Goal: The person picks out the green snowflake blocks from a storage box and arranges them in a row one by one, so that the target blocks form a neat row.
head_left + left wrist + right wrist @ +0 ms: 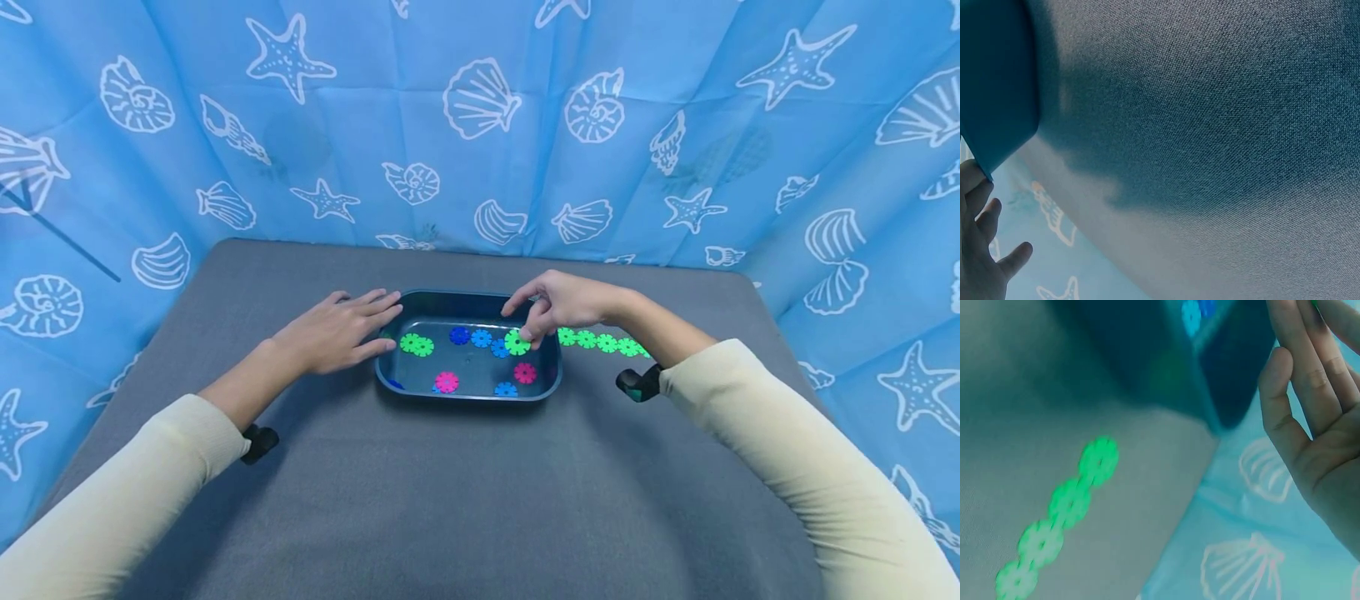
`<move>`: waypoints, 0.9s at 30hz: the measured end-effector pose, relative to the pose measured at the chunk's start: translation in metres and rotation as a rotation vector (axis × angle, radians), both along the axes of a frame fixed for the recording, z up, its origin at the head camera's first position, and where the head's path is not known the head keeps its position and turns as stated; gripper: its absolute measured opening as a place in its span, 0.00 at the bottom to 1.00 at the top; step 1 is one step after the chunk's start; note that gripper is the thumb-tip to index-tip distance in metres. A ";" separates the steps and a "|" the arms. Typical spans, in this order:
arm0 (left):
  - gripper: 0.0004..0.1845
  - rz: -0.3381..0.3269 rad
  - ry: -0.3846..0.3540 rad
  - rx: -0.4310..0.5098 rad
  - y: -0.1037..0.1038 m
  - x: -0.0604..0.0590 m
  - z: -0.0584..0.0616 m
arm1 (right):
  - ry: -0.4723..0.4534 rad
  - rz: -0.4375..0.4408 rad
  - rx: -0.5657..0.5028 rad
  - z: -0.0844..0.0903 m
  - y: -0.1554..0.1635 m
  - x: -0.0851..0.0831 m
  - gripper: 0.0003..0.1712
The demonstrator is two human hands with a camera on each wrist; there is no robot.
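**Green gear disc pinched over tray**

Green gear disc (pixel 517 342) inside the dark blue tray (pixel 390 385), at its right side, pinched by the right hand (pixel 564 302) with curled fingers. Only the head view shows this pinch; the right wrist view shows the green disc chain (pixel 1060 515) on the bench (pixel 465 500) more closely. Left hand (pixel 339 330) flat, fingers straight, touching the tray's left rim.

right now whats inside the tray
Loose discs lie in the tray: green, blue and pink. The right hand pinches one green disc. Anything under that hand or against the near wall is hidden.
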State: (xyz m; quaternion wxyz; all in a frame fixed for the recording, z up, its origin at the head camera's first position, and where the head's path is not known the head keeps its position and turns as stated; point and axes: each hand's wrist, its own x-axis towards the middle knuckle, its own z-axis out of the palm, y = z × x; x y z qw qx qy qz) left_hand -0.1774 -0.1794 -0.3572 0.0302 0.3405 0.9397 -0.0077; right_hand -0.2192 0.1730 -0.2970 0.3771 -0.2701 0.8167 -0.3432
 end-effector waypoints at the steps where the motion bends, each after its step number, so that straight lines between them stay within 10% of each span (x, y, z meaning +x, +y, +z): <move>1: 0.35 0.000 0.000 0.000 0.000 0.000 0.000 | 0.021 -0.007 -0.006 0.001 0.007 0.000 0.29; 27: 0.35 0.010 -0.024 -0.009 0.001 -0.001 0.002 | 0.001 -0.552 0.066 -0.038 0.234 0.020 0.33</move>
